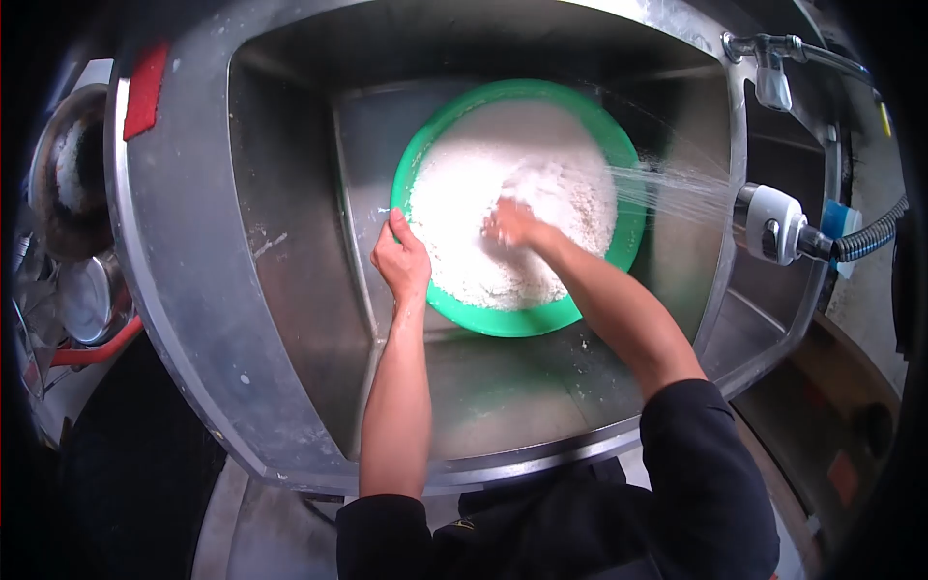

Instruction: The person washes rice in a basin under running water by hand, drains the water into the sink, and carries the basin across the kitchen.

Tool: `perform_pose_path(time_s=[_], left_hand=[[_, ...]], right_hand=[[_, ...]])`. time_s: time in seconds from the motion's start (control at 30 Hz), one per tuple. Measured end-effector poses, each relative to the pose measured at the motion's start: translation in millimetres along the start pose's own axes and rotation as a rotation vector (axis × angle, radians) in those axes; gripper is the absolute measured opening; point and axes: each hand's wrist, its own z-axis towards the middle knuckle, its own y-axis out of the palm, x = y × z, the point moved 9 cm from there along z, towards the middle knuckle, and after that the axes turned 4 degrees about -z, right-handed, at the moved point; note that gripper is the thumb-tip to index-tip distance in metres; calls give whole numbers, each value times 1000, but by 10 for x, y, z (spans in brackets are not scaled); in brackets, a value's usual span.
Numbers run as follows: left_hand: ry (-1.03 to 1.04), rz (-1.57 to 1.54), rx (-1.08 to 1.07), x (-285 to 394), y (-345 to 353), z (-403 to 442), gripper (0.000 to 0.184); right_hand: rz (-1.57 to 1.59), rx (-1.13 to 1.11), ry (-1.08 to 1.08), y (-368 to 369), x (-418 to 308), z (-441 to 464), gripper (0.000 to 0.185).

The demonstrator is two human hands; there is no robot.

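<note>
A round green plastic basin sits in the metal sink, full of wet white grains that look like rice. My left hand grips the basin's left rim, thumb up along the edge. Near the middle of the basin my right hand is down in the rice, its fingers blurred and partly hidden. From the right, a white spray head sends jets of water into the basin, with no hand on it.
The steel sink surrounds the basin with high walls. A metal tap stands at the upper right, and a flexible hose runs to the spray head. Metal pans are stacked at the far left.
</note>
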Motion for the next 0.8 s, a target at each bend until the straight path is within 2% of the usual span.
perform_pose_path(time_s=[0.03, 0.1, 0.17, 0.2, 0.27, 0.33, 0.37, 0.43, 0.5, 0.53, 0.6, 0.63, 0.7, 0.77, 0.8], left_hand=[[13, -16, -2, -4, 5, -2, 44], [-40, -30, -35, -23, 32, -26, 44], [-41, -5, -38, -50, 15, -27, 44], [-20, 14, -22, -38, 26, -35, 44], [-10, 38, -8, -65, 21, -37, 44], [-34, 32, -19, -94, 56, -48, 45], [-21, 16, -14, -45, 93, -15, 45], [-14, 6, -13, -34, 59, -36, 45], [-67, 8, -51, -86, 78, -66, 45], [-85, 11, -61, -110, 78, -46, 45], [-88, 72, -56, -124, 66, -48, 45], [-88, 100, -60, -130, 68, -46, 45], [-63, 61, -45, -117, 75, -31, 44], [-48, 45, -44, -106, 55, -54, 44], [-38, 43, -47, -98, 54, -43, 44]], right_hand=[[-2, 201, 141, -92, -113, -365, 55], [-134, 405, -25, -64, -119, -902, 57], [-246, 183, 91, -152, 234, -930, 55], [-287, -161, 191, 174, 660, -597, 51], [-388, -236, 66, 306, 797, -86, 44], [109, -19, 112, 733, 740, 372, 46], [149, 88, 88, 458, 448, 335, 47], [-39, 213, 45, 7, -116, -269, 49], [-204, 331, -26, -106, -61, -774, 50], [-246, 213, 71, -136, 114, -790, 51], [-242, -254, 306, 189, 598, -457, 51], [159, 170, 388, 288, 597, -215, 48], [102, 371, 269, -37, 257, -46, 46], [-110, -82, 177, -31, -35, 20, 57], [-184, -31, 74, -42, -75, -34, 57]])
